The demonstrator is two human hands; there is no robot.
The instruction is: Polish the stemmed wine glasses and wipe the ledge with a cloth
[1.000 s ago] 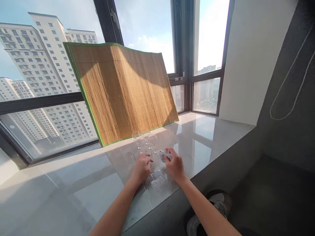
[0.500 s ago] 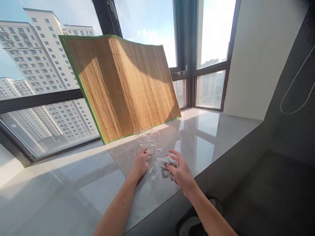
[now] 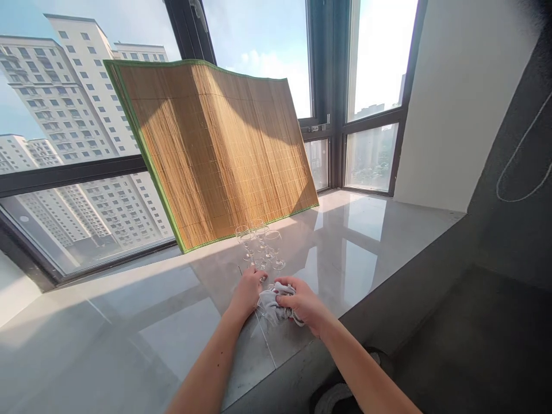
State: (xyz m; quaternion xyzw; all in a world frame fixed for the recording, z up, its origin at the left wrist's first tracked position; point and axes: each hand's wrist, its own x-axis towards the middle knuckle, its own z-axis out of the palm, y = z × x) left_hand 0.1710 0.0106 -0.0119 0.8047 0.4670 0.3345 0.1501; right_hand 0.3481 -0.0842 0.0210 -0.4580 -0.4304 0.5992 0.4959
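My left hand [image 3: 249, 293] is closed on a clear wine glass [image 3: 263, 279], its fingers near the stem and foot. The glass lies tilted low over the sill, with its bowl towards me; the cloth hides most of the bowl. My right hand [image 3: 305, 303] grips a bunched white-grey cloth [image 3: 271, 301] and presses it to the glass, close beside my left hand. Just beyond my hands, several clear stemmed wine glasses [image 3: 272, 244] stand upright in a tight group.
The glossy tiled window sill [image 3: 172, 322] ends at a front edge dropping to a dark floor. A green-edged bamboo mat [image 3: 224, 155] leans on the dark window frame [image 3: 332, 86] behind the glasses. At the right hang a white wall [image 3: 448, 103] and a looped cord [image 3: 511, 199].
My right hand has moved left with the cloth, bringing it over the glass bowl that showed before. My left hand has shifted only slightly and keeps its grip.
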